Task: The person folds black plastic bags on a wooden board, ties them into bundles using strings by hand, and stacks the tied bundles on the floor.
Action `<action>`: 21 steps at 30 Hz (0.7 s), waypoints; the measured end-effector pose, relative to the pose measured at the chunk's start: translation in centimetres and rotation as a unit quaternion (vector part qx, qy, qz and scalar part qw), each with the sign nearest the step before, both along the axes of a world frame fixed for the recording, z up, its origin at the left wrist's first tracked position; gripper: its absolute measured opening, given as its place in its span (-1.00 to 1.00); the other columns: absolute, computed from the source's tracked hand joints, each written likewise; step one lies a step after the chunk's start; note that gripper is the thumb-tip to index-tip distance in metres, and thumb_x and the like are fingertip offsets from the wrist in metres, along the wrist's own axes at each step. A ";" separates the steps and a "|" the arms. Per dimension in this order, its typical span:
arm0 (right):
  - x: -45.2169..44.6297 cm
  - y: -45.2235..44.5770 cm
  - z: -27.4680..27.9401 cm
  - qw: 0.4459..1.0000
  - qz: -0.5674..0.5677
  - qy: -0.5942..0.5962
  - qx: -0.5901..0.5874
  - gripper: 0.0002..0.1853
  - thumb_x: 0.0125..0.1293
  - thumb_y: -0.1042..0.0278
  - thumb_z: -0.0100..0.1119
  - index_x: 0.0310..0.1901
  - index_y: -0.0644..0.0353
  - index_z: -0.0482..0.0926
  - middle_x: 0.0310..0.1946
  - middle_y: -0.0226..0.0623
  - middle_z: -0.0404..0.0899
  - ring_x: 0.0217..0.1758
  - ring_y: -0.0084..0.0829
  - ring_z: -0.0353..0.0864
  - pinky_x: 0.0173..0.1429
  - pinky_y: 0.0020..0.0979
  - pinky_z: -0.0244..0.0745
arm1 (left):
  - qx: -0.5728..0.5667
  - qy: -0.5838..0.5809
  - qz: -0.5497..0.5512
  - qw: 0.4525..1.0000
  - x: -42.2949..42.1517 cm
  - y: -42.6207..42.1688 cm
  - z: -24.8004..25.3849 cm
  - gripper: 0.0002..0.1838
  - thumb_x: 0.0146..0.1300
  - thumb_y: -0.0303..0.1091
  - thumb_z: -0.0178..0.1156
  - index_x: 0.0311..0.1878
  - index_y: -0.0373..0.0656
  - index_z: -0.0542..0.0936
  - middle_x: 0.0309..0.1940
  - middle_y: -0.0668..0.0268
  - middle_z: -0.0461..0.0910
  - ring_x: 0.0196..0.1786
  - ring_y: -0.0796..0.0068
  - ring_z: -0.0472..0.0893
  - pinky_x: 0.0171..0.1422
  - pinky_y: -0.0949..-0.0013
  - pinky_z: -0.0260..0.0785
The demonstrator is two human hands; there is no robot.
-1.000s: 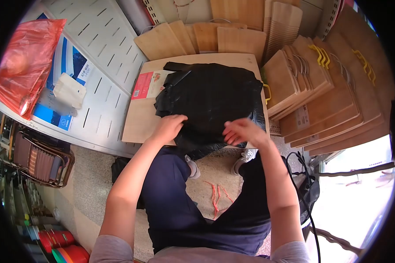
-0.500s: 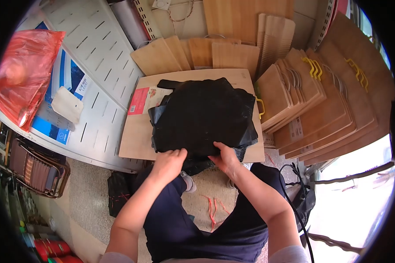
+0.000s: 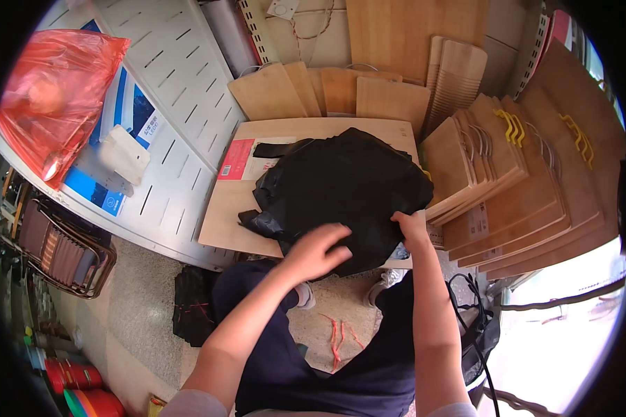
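Observation:
A pile of black plastic bags [image 3: 348,187] lies spread over a pale wooden board [image 3: 219,229], its near edge hanging past the board's front. My right hand [image 3: 414,229] pinches the pile's front right edge between thumb and fingers. Over the near left part of the bags is my left hand [image 3: 318,251], slightly blurred, its thumb and fingers apart and nothing held in them. Whether it touches the plastic I cannot tell. A crumpled bag corner sticks out at the left, and a strap-like strip lies farther back on a pink printed label [image 3: 238,154].
Wooden cutting boards [image 3: 476,156] with handles stand stacked on the right, and more lean at the back. On the left is a white slotted shelf [image 3: 181,174] carrying a red plastic bag [image 3: 59,104]. Red string scraps [image 3: 336,340] lie on the floor between my feet.
My right hand has shifted right along the bags' edge. My left hand has let go and moved right. The bag pile has turned and slid right and nearer, and the view has shifted slightly.

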State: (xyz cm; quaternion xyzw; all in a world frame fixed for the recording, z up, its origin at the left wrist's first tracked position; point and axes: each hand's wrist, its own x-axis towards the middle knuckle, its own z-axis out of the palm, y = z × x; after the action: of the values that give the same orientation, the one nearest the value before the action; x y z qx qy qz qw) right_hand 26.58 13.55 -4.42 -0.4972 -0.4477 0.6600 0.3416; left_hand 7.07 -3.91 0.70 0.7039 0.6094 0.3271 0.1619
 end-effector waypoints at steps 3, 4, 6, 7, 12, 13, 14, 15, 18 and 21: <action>1.0 0.9 -2.7 0.997 -0.018 0.067 -0.036 -0.47 0.06 0.51 0.23 0.14 0.37 0.43 0.02 -0.18 0.55 0.05 -0.24 0.55 0.11 -0.29 0.47 | 0.074 0.091 0.172 0.978 -7.5 2.1 -3.3 -0.61 0.20 -0.29 0.21 0.07 -0.24 0.51 0.02 0.00 0.53 0.12 -0.04 0.50 0.21 0.07 0.36; 1.3 0.7 -2.9 0.997 -0.021 0.064 -0.036 -0.47 0.06 0.51 0.23 0.14 0.37 0.43 0.02 -0.18 0.55 0.05 -0.24 0.55 0.11 -0.29 0.47 | 0.044 0.105 0.212 0.971 -10.0 2.6 -4.7 -0.62 0.21 -0.29 0.21 0.06 -0.25 0.51 0.01 -0.01 0.53 0.10 -0.05 0.50 0.20 0.06 0.36; 1.7 0.4 -2.9 0.967 -0.027 0.179 -0.179 -0.51 0.16 0.50 0.24 0.16 0.32 0.42 0.02 -0.16 0.55 0.05 -0.17 0.56 0.15 -0.16 0.52 | -0.042 0.128 0.261 0.956 -13.7 3.3 -6.6 -0.62 0.21 -0.27 0.21 0.04 -0.26 0.50 -0.01 -0.01 0.52 0.08 -0.07 0.50 0.19 0.05 0.37; 1.7 0.1 -2.9 0.968 -0.029 0.178 -0.174 -0.51 0.16 0.50 0.24 0.16 0.32 0.42 0.02 -0.16 0.55 0.05 -0.17 0.56 0.15 -0.16 0.52 | -0.096 0.138 0.271 0.948 -14.3 3.9 -6.0 -0.60 0.21 -0.25 0.22 0.05 -0.27 0.50 -0.01 -0.01 0.53 0.07 -0.08 0.51 0.19 0.04 0.38; 1.5 -2.2 -3.0 0.992 -0.004 0.097 -0.081 -0.51 0.22 0.49 0.20 0.20 0.27 0.40 0.01 -0.24 0.57 0.03 -0.31 0.57 0.04 -0.27 0.50 | -0.284 0.094 0.287 0.910 -14.5 6.0 -2.4 -0.44 0.09 -0.15 0.36 0.08 -0.30 0.50 0.14 -0.06 0.47 0.17 -0.05 0.49 0.26 0.08 0.36; 1.5 -2.3 -3.0 0.998 -0.001 0.058 -0.038 -0.50 0.23 0.50 0.18 0.22 0.29 0.37 0.01 -0.24 0.57 0.01 -0.33 0.57 0.05 -0.30 0.49 | -0.331 0.087 0.260 0.903 -15.0 6.4 -2.2 -0.36 0.06 -0.15 0.39 0.14 -0.34 0.46 0.20 -0.09 0.44 0.22 -0.03 0.46 0.30 0.12 0.33; 1.4 -2.3 -3.0 1.000 0.001 0.020 0.006 -0.48 0.23 0.51 0.16 0.24 0.31 0.35 0.02 -0.23 0.56 0.00 -0.35 0.56 0.07 -0.32 0.49 | -0.376 0.079 0.233 0.893 -15.3 6.5 -2.0 -0.29 0.04 -0.14 0.41 0.19 -0.38 0.43 0.25 -0.11 0.40 0.28 -0.01 0.43 0.34 0.17 0.31; 1.5 -2.1 -3.0 1.000 0.002 0.018 0.006 -0.48 0.23 0.51 0.16 0.24 0.31 0.35 0.02 -0.23 0.56 0.00 -0.35 0.56 0.07 -0.32 0.49 | -0.377 0.078 0.234 0.893 -15.3 6.2 -1.9 -0.29 0.04 -0.14 0.41 0.19 -0.38 0.43 0.25 -0.11 0.40 0.28 -0.01 0.43 0.34 0.17 0.31; 1.4 -1.1 -3.0 0.985 -0.006 -0.015 0.170 -0.41 0.20 0.50 0.15 0.30 0.35 0.29 0.10 -0.12 0.54 0.12 -0.27 0.55 0.20 -0.35 0.42 | -0.320 -0.048 0.211 0.922 -14.8 4.0 -1.2 -0.19 0.06 -0.17 0.41 0.30 -0.44 0.33 0.29 -0.12 0.36 0.34 0.05 0.39 0.38 0.24 0.25; 0.8 -0.4 -2.6 0.961 0.056 -0.151 0.225 -0.32 0.18 0.46 0.15 0.36 0.37 0.22 0.23 0.03 0.45 0.30 -0.20 0.44 0.33 -0.38 0.30 | -0.243 -0.129 0.217 0.936 -13.3 -0.2 0.8 -0.20 0.12 -0.23 0.37 0.34 -0.43 0.27 0.31 -0.06 0.36 0.37 0.15 0.36 0.42 0.29 0.19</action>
State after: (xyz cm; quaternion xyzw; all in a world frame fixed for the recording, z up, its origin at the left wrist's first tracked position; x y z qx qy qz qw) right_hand 27.37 13.15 -7.03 -0.4754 -0.6581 0.4773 0.3362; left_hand -6.25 -4.11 1.53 0.4451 0.7822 0.2844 0.3303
